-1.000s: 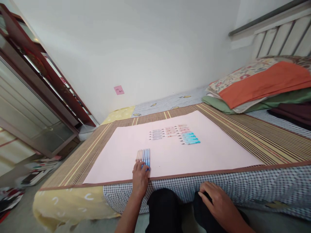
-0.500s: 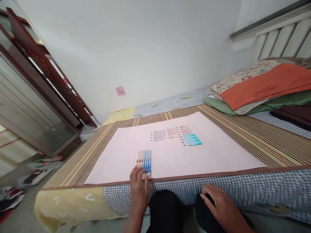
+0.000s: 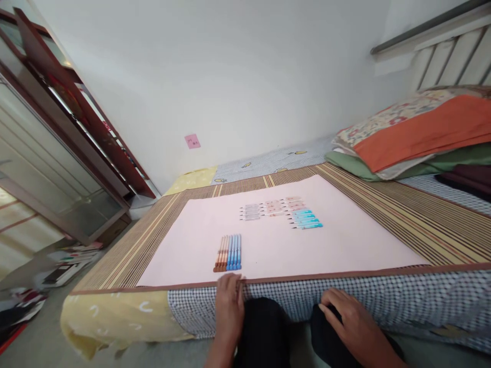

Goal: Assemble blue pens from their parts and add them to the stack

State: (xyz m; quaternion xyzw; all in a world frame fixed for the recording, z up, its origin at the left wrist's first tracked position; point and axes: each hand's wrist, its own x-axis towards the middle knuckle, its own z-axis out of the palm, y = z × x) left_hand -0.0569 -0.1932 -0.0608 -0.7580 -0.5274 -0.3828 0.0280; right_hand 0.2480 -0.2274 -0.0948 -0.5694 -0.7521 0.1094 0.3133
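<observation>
On the pale pink sheet [image 3: 172,250], a row of brown-ended pens [image 3: 221,254] lies side by side with a row of blue pens [image 3: 234,253], their ends toward me. My left hand [image 3: 229,301] is just below these pens at the bed's front edge, apart from them, with fingers loosely bent and nothing visible in them. On my right knee rests my right hand [image 3: 347,319], fingers draped and thumb apart, holding nothing visible. Farther back lie several turquoise pens [image 3: 307,220], grey-patterned pens [image 3: 252,212] and pinkish patterned pens [image 3: 273,207], points to the left.
A striped mat [image 3: 383,225] lies under the sheet on the bed. Folded bedding with an orange band [image 3: 418,133] is stacked at the right. A pink note [image 3: 192,141] hangs on the white wall. Papers and books [image 3: 61,271] lie on the floor at left.
My left hand has drawn back toward me from the lower ends of the brown and blue pens, uncovering them. My right hand stays on the knee. The view has shifted slightly.
</observation>
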